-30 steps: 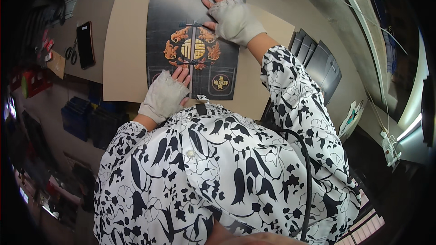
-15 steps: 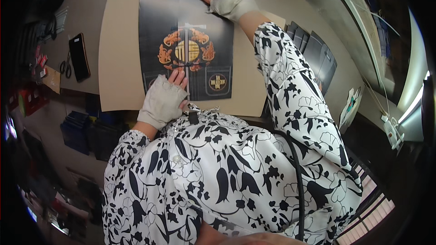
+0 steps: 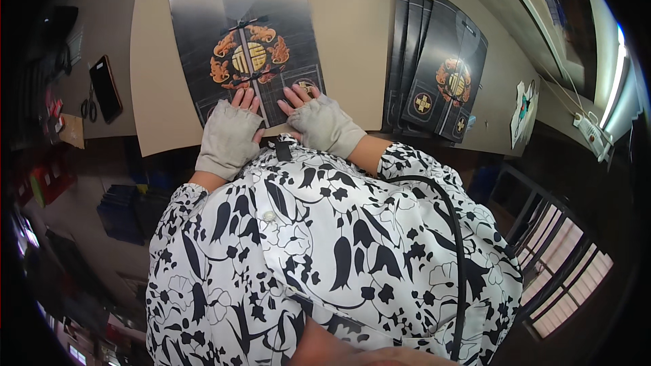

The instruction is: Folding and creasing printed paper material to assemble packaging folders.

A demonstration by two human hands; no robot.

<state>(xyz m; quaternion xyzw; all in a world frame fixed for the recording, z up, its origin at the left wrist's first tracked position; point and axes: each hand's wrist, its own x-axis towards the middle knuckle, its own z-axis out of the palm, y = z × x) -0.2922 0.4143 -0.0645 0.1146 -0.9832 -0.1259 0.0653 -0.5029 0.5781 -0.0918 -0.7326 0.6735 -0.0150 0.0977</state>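
A dark printed sheet (image 3: 203, 34), with an orange and gold round emblem and two corner pockets drawn on it, lies on a tan board (image 3: 152, 81) on the table. My left hand (image 3: 229, 134), in a pale fingerless glove, rests on the sheet's near edge below the emblem, fingers stretched out. Just beside it, my right hand (image 3: 324, 125), gloved the same way, lays its fingers on the near right corner and partly covers the printed pocket there. Neither hand grips anything.
To the right, several similar dark printed pieces (image 3: 444, 61) lie overlapping. A phone (image 3: 106, 88) and scissors (image 3: 88, 105) lie on the left of the table. A power strip (image 3: 593, 132) hangs on a cord at the far right. Blue stacked items (image 3: 121, 213) stand lower left.
My right hand has come from the sheet's far edge back to its near right corner. The sheet appears further left and tilted, and the pile at right is uncovered. My left hand stays at the near edge.
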